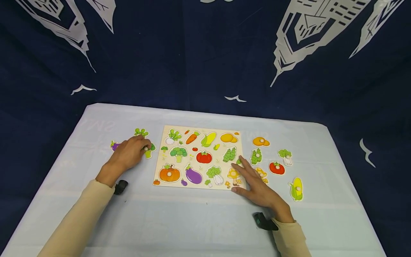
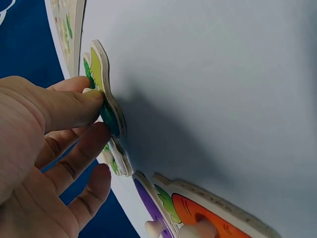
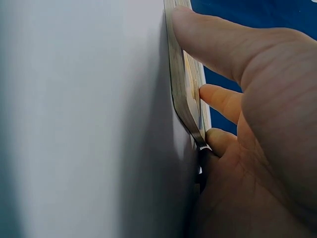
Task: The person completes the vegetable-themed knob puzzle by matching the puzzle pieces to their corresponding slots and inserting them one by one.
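Observation:
A wooden vegetable puzzle board lies on the table, with a knobbed pumpkin piece in its lower left corner. Left of the board, my left hand pinches the broccoli piece between thumb and fingertips; whether the piece is off the table I cannot tell. A leafy green piece, an eggplant piece and, in the left wrist view, a carrot piece lie close to that hand. My right hand, fingers spread, rests on the board's right edge, partly covering a mushroom piece.
Right of the board lie a potato piece, a green spear-shaped piece, a tomato piece, a bok choy piece and a corn piece. A dark blue printed cloth hangs behind the white table.

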Tool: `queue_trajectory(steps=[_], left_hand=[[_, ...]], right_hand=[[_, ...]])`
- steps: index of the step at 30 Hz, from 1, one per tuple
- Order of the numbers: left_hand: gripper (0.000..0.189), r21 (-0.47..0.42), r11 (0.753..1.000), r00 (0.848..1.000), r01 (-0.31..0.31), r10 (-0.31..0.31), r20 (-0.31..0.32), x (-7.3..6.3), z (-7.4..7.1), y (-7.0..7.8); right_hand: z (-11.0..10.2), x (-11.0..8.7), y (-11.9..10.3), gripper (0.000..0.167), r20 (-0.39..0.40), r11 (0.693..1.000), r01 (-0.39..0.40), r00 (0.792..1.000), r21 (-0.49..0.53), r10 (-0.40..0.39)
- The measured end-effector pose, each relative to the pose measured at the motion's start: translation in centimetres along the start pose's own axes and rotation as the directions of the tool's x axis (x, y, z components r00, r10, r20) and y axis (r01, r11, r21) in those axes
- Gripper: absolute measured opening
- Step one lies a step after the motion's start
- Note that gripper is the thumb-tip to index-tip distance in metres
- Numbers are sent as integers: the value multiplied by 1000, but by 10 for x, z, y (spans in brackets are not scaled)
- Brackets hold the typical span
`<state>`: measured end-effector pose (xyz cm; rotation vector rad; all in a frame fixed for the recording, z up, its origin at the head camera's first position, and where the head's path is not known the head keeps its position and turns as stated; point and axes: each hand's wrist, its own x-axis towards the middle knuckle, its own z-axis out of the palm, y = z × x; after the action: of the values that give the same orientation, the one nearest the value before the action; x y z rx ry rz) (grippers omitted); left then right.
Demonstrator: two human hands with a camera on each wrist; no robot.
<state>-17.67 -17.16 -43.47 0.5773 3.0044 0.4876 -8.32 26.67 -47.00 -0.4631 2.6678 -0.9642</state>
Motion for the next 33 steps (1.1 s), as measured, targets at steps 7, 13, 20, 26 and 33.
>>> queue_trajectory(steps=[7,13,20,26,33], left_hand=[[12,-13,1000,1000,10,-10,2,0,0,1],[13,-14,1000,1000,7,-7,-2,0,0,1],[15,-9,1000,1000,-1,1,-10,0,-1,4],[14,-8,1000,999,-20,20,-27,1,-4,9],[15,-1,999,999,-36,36,-25,4,-7,17]], right_hand=[[0,0,0,83,-3,1000,8,1000,4,-8],[0,0,0,83,-4,1000,8,1000,5,-8],[0,0,0,83,2,1000,2,1000,7,-2],[0,0,-1,83,2,1000,0,1000,6,0],[0,1,0,83,0,1000,5,1000,-1,-5]])
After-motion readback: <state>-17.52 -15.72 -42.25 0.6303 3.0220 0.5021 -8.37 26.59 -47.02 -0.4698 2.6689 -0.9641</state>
